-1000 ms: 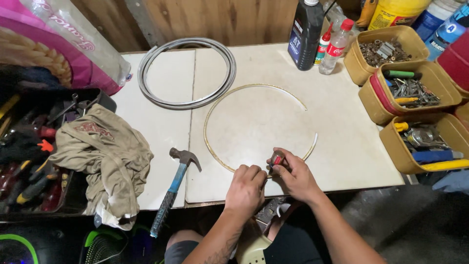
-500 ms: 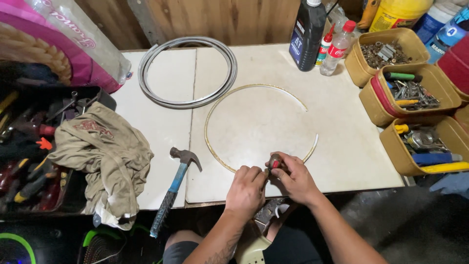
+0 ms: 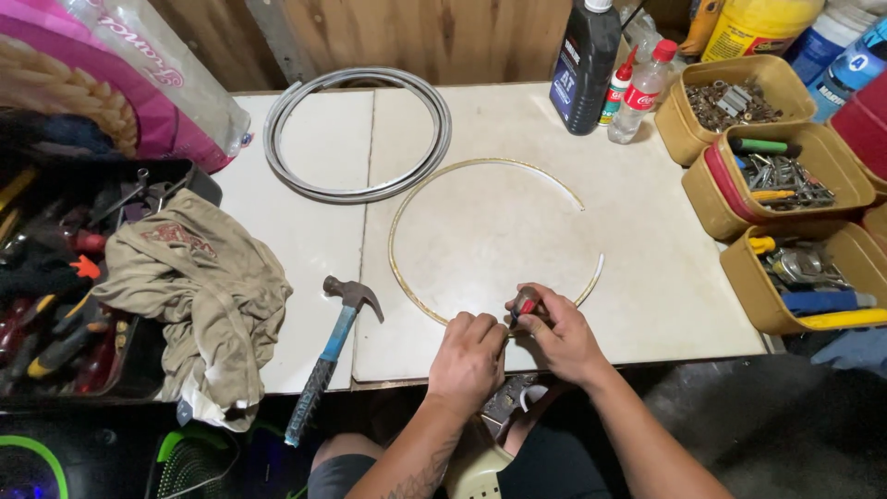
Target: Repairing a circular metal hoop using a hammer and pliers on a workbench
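Two fists meet on the ring [image 3: 407, 212]; hammer [image 3: 331, 356] just left; left hand [image 3: 469, 356] clenches ring, right hand [image 3: 554, 333] pinches tool [image 3: 525, 303].

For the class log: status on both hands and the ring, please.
Left hand pins thin open brass-coloured ring. Right hand grips small red-handled tool there. Blue-handled claw hammer lies apart.

A workshop — a hammer [image 3: 331, 358] on the worktable [image 3: 647, 277], bins of bolts [image 3: 735, 102] and tools [image 3: 781, 176].
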